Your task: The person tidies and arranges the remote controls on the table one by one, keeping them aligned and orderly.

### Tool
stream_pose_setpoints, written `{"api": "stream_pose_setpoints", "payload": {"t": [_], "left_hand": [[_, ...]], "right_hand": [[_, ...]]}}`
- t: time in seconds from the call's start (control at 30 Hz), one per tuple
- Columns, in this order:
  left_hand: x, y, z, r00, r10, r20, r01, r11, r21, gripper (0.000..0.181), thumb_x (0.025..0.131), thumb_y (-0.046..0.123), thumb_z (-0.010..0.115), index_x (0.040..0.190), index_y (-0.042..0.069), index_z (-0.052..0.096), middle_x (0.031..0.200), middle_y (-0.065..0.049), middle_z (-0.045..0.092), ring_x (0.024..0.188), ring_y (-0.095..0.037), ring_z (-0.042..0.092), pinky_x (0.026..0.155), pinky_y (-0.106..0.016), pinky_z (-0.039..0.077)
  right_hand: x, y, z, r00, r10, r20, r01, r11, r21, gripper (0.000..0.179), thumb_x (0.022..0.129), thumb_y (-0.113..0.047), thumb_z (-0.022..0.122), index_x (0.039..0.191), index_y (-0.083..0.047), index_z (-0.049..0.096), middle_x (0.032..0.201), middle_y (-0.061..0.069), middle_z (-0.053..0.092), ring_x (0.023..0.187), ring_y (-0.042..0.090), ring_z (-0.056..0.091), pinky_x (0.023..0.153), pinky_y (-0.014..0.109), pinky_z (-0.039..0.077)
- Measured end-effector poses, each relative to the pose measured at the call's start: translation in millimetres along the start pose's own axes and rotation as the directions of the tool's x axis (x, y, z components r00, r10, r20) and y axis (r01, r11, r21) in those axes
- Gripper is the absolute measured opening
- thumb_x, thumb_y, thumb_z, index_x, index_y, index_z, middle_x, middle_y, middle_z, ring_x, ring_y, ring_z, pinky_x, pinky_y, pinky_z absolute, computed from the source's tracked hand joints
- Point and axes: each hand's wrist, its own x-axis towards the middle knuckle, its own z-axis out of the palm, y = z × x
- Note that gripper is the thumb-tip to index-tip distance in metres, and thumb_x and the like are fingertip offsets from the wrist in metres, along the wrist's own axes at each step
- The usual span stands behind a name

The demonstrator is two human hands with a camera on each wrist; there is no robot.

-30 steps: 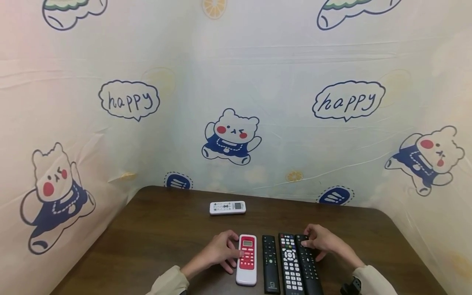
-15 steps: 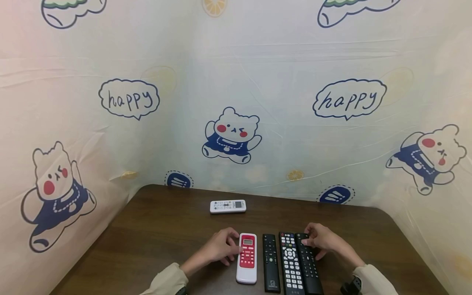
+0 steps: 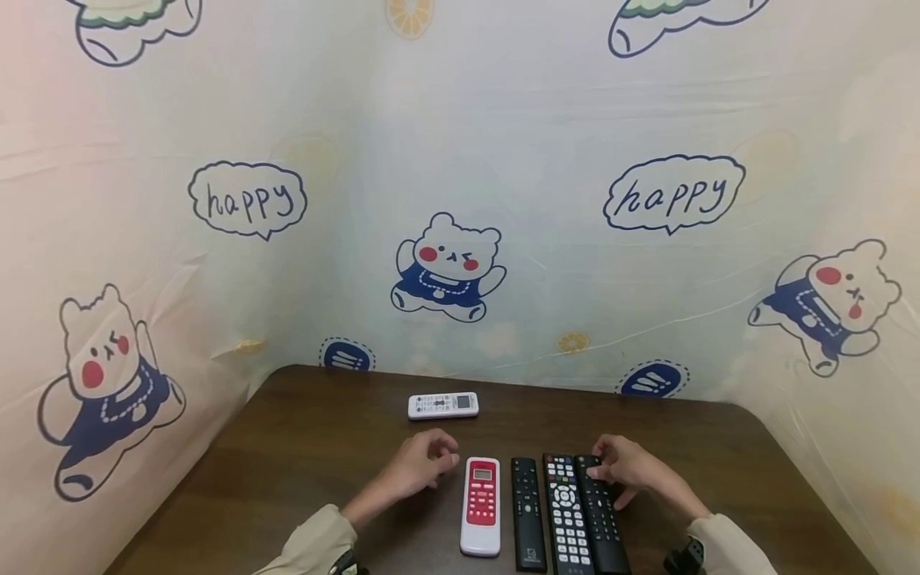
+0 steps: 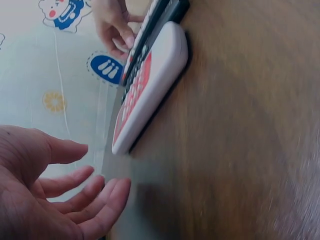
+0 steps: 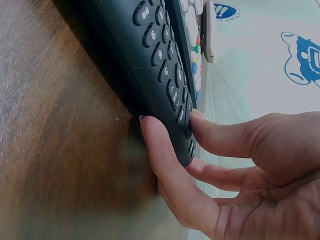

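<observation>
My left hand (image 3: 420, 465) is off to the left of a white remote control with a red face (image 3: 480, 537). In the left wrist view its fingers are apart and loosely bent, holding nothing, with a gap to that white-and-red remote (image 4: 160, 65). At the far end of the rightmost black remote control (image 3: 605, 523), my right hand (image 3: 632, 467) pinches it; the right wrist view shows thumb and fingers on the end of this black remote (image 5: 125, 55). Against its left side lies a black remote with white buttons (image 3: 568, 523). A slimmer black remote (image 3: 528, 519) lies between that one and the white-and-red remote.
A small white remote (image 3: 438, 406) lies crosswise farther back on the brown wooden table (image 3: 309, 447). Behind the table hangs a pale printed curtain (image 3: 546, 279) with cartoon bears. A dark watch (image 3: 686, 557) is on my right wrist.
My left hand has let go of the white-and-red remote and moved left and away from it. The right hand stays at the black remote. The remotes look unmoved.
</observation>
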Motion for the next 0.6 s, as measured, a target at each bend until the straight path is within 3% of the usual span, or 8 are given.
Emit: {"api": "stream_pose_setpoints", "payload": {"t": [0.1,0.3,0.6], "left_hand": [[3.4,-1.3,-6.5,0.998,0.020,-0.051,-0.016,0.996,0.091,0.019,0.096,0.011,0.073,0.111,-0.001,0.070,0.094,-0.006,0.067,0.078,-0.019,0.063,0.064,-0.031,0.057],[18.4,-1.9,-23.6,0.980,0.066,-0.188,-0.027,0.979,0.203,0.012,0.095,0.006,0.075,0.106,0.003,0.072,0.106,-0.010,0.069,0.098,-0.027,0.065,0.087,-0.045,0.058],[45.1,-13.9,-35.9,0.972,0.070,-0.226,0.000,0.955,0.297,0.011,0.096,0.005,0.072,0.107,0.002,0.071,0.114,-0.017,0.070,0.110,-0.035,0.066,0.095,-0.054,0.057]], "right_hand": [[0.7,0,1,1.000,0.006,-0.002,-0.006,1.000,0.006,0.028,0.097,-0.001,0.071,0.119,0.004,0.055,0.100,0.018,0.060,0.084,0.027,0.066,0.060,0.040,0.067],[-0.8,2,1,1.000,-0.001,-0.002,0.001,1.000,0.016,0.027,0.098,-0.001,0.070,0.120,0.004,0.055,0.100,0.019,0.060,0.084,0.027,0.066,0.059,0.040,0.067],[1.1,4,0,1.000,0.011,0.002,-0.011,1.000,0.002,0.026,0.098,-0.003,0.070,0.119,0.002,0.054,0.100,0.019,0.060,0.085,0.029,0.066,0.060,0.040,0.067]]}}
